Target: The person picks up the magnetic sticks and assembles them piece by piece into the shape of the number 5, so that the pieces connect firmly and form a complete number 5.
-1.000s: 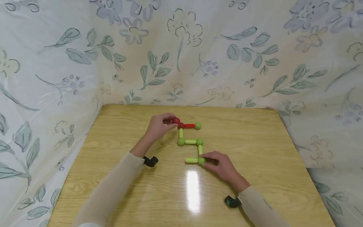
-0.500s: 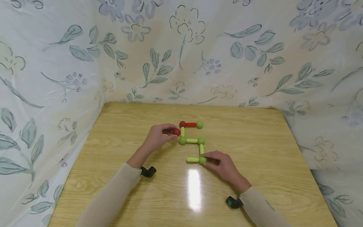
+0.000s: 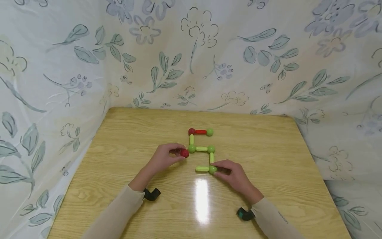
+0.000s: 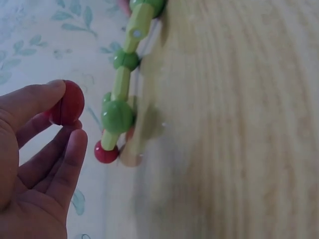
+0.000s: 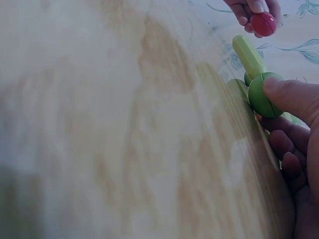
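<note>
Between thumb and fingers, my left hand [image 3: 163, 158] pinches a red ball [image 3: 184, 153], held up off the table in the left wrist view. To its right lies a zigzag chain of rods and balls. A dark red ball [image 3: 191, 131], a red rod [image 3: 201, 131] and a green ball [image 3: 210, 132] form its far end. Yellow-green rods [image 3: 201, 149] join more green balls [image 3: 192, 148] in the middle. At the near corner my right hand [image 3: 234, 173] pinches a green ball [image 5: 265, 94]. From that ball a yellow-green rod [image 3: 202, 169] points left, its outer end bare.
The wooden table [image 3: 253, 142] carries a bright light reflection [image 3: 202, 200] in front of the chain. A flower-printed cloth [image 3: 215, 59] rises behind and beside it. Black wrist mounts [image 3: 246, 214] stick out from both sleeves.
My left hand has brought the red ball from beside the dark red ball toward me, down along the chain's left side. The right hand keeps its hold on the green ball.
</note>
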Tool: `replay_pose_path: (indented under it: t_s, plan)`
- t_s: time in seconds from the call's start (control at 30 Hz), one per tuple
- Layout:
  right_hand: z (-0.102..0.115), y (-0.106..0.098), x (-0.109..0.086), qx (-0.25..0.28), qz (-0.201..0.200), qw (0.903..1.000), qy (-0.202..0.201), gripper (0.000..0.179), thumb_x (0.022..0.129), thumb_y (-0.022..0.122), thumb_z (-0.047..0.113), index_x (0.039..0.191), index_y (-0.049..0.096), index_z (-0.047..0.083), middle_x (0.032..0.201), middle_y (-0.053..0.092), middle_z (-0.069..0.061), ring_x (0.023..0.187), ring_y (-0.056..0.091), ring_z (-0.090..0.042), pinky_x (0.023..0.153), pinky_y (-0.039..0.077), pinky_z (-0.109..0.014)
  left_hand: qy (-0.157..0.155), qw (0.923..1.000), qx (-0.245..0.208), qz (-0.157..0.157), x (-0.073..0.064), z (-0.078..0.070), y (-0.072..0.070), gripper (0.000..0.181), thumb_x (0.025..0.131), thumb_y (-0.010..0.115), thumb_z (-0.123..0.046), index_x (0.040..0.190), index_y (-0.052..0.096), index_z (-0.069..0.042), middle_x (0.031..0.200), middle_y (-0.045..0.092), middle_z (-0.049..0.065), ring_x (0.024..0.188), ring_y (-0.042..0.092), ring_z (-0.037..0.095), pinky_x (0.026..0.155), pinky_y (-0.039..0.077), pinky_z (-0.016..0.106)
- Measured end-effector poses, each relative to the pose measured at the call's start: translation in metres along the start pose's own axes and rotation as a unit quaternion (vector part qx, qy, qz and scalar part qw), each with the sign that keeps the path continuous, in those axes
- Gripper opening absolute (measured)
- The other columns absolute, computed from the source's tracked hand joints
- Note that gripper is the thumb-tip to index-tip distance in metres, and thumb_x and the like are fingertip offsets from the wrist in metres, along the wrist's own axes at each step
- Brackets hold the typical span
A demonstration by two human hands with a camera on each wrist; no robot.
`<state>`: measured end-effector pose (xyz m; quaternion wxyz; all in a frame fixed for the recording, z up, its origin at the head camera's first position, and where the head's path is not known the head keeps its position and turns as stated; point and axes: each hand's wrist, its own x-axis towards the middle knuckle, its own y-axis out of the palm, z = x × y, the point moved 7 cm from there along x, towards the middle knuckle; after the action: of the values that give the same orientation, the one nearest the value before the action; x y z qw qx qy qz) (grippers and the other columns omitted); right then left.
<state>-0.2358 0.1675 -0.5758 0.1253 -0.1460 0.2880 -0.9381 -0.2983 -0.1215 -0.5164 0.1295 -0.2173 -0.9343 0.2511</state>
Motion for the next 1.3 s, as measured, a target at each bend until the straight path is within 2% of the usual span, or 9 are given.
replay_pose_path:
  t_s: [0.23,0.4,0.53,0.67,0.87,1.3]
  plan:
    - [-0.001,0.0,0.0,0.003,0.001,1.0,0.001,0.035,0.093,0.09,0.025,0.126,0.082,0.031,0.117,0.075,0.016,0.102,0.07,-0.011,0.084,0.058,-0.031,0.009,0.9999,0.005,0.008,-0.005,-0.001,0.012,0.033,0.09,0.09,-0.007,0.122,0.079,-0.007,0.112,0.076,0.0,0.096,0.071,0.018,0.089,0.062,0.039]
    - [0.0,0.0,0.002,0.003,-0.001,1.0,-0.004,0.035,0.093,0.09,0.025,0.126,0.082,0.031,0.117,0.075,0.016,0.102,0.07,-0.011,0.083,0.058,-0.031,-0.017,0.9996,0.012,0.019,-0.01,0.001,0.022,0.033,0.09,0.091,-0.008,0.12,0.08,-0.01,0.106,0.074,-0.006,0.094,0.069,0.016,0.086,0.06,0.035]
    - [0.001,0.0,0.002,0.0,-0.002,1.0,-0.006,0.035,0.093,0.09,0.023,0.126,0.082,0.03,0.115,0.075,0.016,0.099,0.069,-0.011,0.081,0.057,-0.031,-0.033,0.9989,0.003,0.034,-0.014,0.003,0.031,0.032,0.09,0.091,-0.008,0.12,0.079,-0.01,0.102,0.073,-0.007,0.092,0.068,0.015,0.083,0.059,0.033]
    - [0.002,-0.001,0.002,-0.002,-0.005,0.9999,-0.009,0.034,0.093,0.089,0.021,0.126,0.082,0.029,0.114,0.075,0.015,0.097,0.068,-0.012,0.079,0.057,-0.031,-0.03,0.9984,0.0,0.047,-0.015,0.004,0.039,0.031,0.09,0.09,-0.008,0.118,0.078,-0.009,0.1,0.072,-0.006,0.089,0.067,0.014,0.08,0.058,0.032]
    - [0.002,0.0,0.001,-0.001,-0.007,0.9999,-0.014,0.035,0.093,0.09,0.019,0.126,0.082,0.028,0.113,0.075,0.014,0.095,0.068,-0.012,0.078,0.056,-0.03,-0.022,0.9975,0.023,0.064,-0.015,0.007,0.046,0.03,0.09,0.091,-0.01,0.117,0.078,-0.01,0.098,0.07,-0.007,0.087,0.066,0.012,0.078,0.058,0.031]
    - [0.004,0.002,0.001,-0.009,-0.008,0.9997,-0.023,0.036,0.093,0.09,0.019,0.127,0.082,0.027,0.115,0.075,0.013,0.097,0.068,-0.012,0.078,0.056,-0.03,-0.005,0.9964,0.048,0.07,-0.011,0.006,0.052,0.029,0.089,0.091,-0.011,0.115,0.079,-0.01,0.096,0.069,-0.008,0.085,0.066,0.011,0.077,0.058,0.029]
